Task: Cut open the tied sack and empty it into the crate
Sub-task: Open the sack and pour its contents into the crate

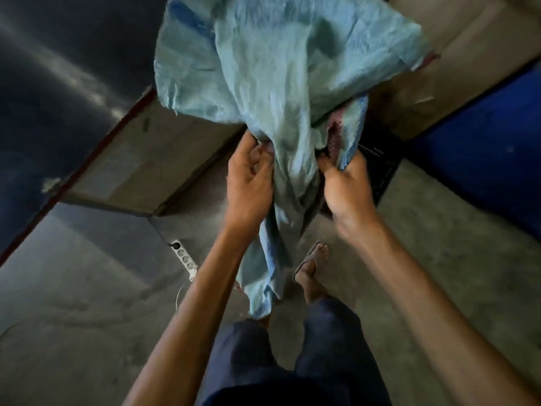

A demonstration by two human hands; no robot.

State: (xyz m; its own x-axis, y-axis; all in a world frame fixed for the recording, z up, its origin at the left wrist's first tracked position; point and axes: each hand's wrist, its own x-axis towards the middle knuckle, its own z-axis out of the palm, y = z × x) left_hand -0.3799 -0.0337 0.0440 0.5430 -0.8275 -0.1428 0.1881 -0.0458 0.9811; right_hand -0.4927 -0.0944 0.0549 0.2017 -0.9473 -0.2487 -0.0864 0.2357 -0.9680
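Note:
A pale blue woven sack [281,83] hangs limp and crumpled in front of me, its wide part raised at the top and a loose tail reaching down to my knees. My left hand [248,180] grips a fold on the sack's left side. My right hand [348,186] pinches the sack's right edge, where some red-and-white patterned material [335,136] shows inside. A dark perforated crate [377,165] sits on the floor just behind my right hand, mostly hidden by the sack.
A cardboard box [140,159] with a red edge lies on the left. Another cardboard box [456,63] stands at the upper right beside a blue container [480,153]. A white power strip [184,256] lies on the concrete floor. My sandalled foot [310,265] is under the sack.

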